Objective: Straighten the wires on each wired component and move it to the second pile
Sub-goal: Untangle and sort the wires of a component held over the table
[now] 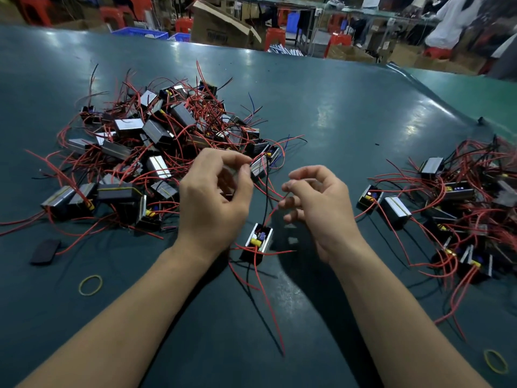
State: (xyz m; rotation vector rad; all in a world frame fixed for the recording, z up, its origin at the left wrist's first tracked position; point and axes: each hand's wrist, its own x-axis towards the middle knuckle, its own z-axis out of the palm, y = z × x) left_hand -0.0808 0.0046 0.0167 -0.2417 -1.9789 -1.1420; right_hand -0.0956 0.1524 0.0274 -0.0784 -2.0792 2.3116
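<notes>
we see two yellow rubber bands [90,285] [495,365] and a black pad [45,251] on the green bench [349,113]; red stools [275,37] and a cardboard box [221,26] beyond.

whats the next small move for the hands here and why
Probably draw the hands apart along the wires to straighten them: the left hand pinches the black wire, the right hand the red wire, and the component hangs below them.

Red and black wiring over a dark teal worktop [335,113]

Between the hands, a black-cased component [256,242] with yellow and blue parts and red and black wires is seen; silver-faced black units tangled in red are heaped left [151,141] and right [461,203], and two yellow rubber bands [90,285] [495,361] are noted nearer.
</notes>
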